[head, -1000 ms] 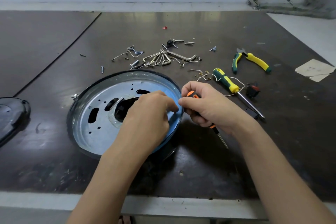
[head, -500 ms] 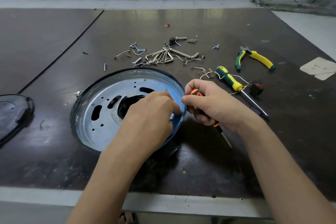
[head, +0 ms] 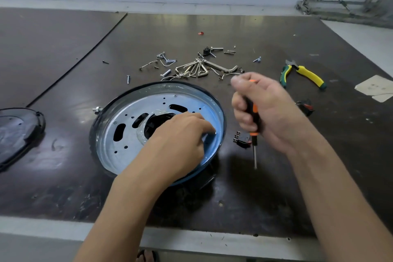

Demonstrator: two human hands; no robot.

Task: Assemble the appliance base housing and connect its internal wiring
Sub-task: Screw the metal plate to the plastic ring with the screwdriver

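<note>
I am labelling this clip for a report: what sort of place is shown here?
Most likely a workshop or assembly bench. A dark worktable holds loose hex keys and pliers, the left hand touches a round metal base housing, and the right hand grips a screwdriver.

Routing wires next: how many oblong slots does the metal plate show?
3 slots: left, upper left, top. The left hand may hide more.
</note>
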